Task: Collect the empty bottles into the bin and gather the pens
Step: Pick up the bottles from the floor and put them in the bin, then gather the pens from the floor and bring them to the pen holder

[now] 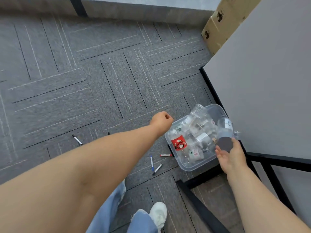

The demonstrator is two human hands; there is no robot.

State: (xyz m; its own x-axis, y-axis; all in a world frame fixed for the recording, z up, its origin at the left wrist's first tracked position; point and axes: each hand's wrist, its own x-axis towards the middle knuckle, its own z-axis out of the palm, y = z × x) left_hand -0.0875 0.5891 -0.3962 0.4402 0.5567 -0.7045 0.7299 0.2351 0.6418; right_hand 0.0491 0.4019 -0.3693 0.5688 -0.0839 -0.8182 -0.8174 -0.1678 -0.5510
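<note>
Bottle [224, 130] — clear, base-first above the bin [217, 109], fingertips of right hand [230, 157] spread wide, barely touching it | left hand [162, 121] fisted, empty as far as visible | pens [157, 169] loose on carpet [84, 73] | risk: heaped bin — bottle may bounce out

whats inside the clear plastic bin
The clear plastic bin holds piled empty clear bottles, including a red-labelled bottle. The pile covers the bin's floor.

carpet [101, 81] open leftward, table [269, 81] walls bin [217, 107] rightward
</note>
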